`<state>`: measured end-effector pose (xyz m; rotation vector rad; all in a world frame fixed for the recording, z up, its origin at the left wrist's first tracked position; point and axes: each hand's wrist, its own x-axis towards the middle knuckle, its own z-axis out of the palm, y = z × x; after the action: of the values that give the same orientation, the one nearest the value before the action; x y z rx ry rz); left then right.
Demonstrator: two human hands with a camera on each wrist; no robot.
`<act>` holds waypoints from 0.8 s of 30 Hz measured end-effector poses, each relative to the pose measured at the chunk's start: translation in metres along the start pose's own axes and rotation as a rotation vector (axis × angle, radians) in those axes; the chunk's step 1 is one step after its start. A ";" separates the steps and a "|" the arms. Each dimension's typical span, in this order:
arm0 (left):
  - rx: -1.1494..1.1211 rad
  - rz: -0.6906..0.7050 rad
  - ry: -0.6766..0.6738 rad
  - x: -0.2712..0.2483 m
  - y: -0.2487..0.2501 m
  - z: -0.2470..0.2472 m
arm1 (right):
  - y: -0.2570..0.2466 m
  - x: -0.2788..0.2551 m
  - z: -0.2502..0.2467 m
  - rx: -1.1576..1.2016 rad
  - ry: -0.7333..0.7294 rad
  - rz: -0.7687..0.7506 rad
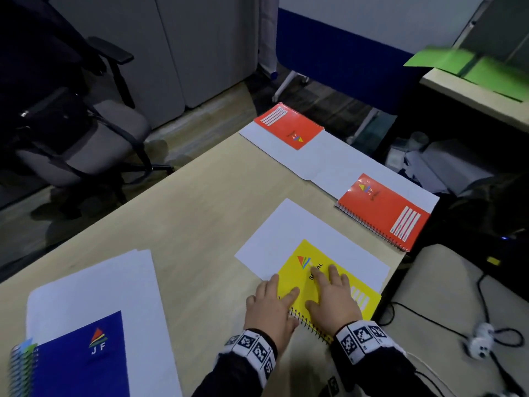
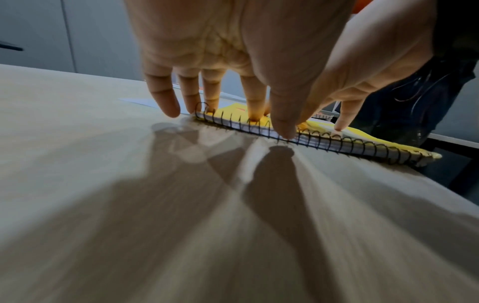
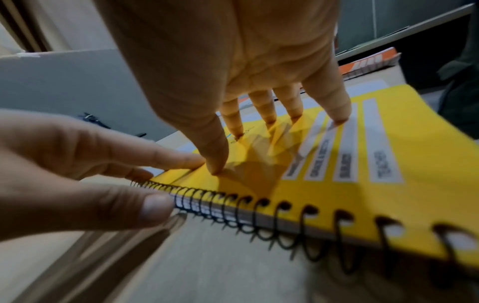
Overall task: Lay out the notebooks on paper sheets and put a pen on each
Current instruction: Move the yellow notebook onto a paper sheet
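A yellow spiral notebook [image 1: 315, 279] lies on the wooden table [image 1: 186, 224], its far part over a white paper sheet [image 1: 297, 233] and its spiral edge [image 3: 259, 215] toward me. My left hand [image 1: 272, 302] and right hand [image 1: 333, 296] both press on its cover with straight fingers. The left thumb [image 3: 124, 209] touches the spiral. From the left wrist, the left hand [image 2: 233, 61] shows its fingertips on the yellow notebook [image 2: 360, 132]. Two orange notebooks [image 1: 289, 126] [image 1: 383, 210] lie on white sheets farther back. A blue notebook [image 1: 83, 359] lies on a paper stack [image 1: 94, 282] at the near left.
An office chair [image 1: 86, 138] stands beyond the table's left edge. The table's right edge [image 1: 400, 259] runs just past the yellow notebook, with cables [image 1: 486, 333] on a surface below. Green sheets [image 1: 472, 70] lie on another desk at the far right.
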<state>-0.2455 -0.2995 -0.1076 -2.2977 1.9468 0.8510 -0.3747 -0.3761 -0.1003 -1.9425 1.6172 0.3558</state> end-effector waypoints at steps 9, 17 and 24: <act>-0.114 -0.135 0.110 0.011 0.000 -0.005 | 0.027 0.029 -0.021 0.020 0.044 0.059; -0.167 -0.335 0.050 0.023 -0.004 -0.014 | 0.029 0.044 -0.031 0.022 0.031 0.077; -0.157 -0.326 0.031 0.022 -0.005 -0.014 | 0.029 0.044 -0.028 0.004 0.027 0.072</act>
<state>-0.2338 -0.3231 -0.1065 -2.6283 1.4982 0.9644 -0.3972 -0.4308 -0.1093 -1.8971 1.7066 0.3557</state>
